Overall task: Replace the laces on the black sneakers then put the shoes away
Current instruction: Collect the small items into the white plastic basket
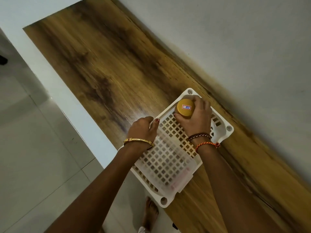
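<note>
Wood-grain counter [104, 68]: runs diagonally, and I see no black sneakers or laces anywhere on it.
Left hand [143, 130]: my fingers curl over the near-left rim of the white lattice tray [223, 132], gripping it.
Clear lid [168, 165]: lies flat in the tray between my forearms.
Right hand [196, 118]: wrapped round a yellow-capped jar [185, 107] at the tray's far corner.
Key relation: shoes are out of view, so I cannot tell their direction, long axis or the nearer hand.
</note>
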